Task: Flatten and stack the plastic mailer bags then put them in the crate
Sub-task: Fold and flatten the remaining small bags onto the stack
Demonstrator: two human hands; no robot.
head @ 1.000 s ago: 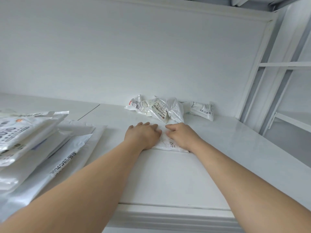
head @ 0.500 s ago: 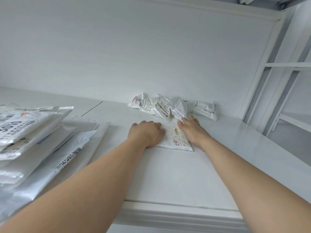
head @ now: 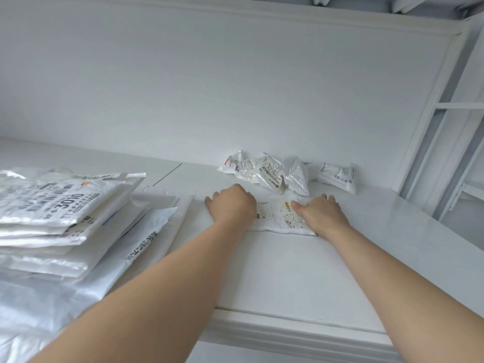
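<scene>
The step in hand is flattening. One bag (head: 277, 217) lies on the table (head: 288, 271), at the centre. The right hand (head: 320, 213) presses it with straight fingers. The left hand (head: 231, 205) seems flat on it too, but its fingers are foreshortened. Crumpled bags (head: 264, 171) wait at twelve o'clock and the stack (head: 65, 213) at nine. Next, I judge, the bag must be carried flat to the stack. No crate is in view.

Person shows as two arms only. Left forearm (head: 157, 289) and right forearm (head: 392, 279) are bare from the lower frame edge up to the wrists. They are smooth, look broad close to the camera and taper toward the hands. Left hand (head: 233, 205) and right hand (head: 320, 214) are bare as well. The right thumbnail is short and plain; the left nails are hidden.
</scene>
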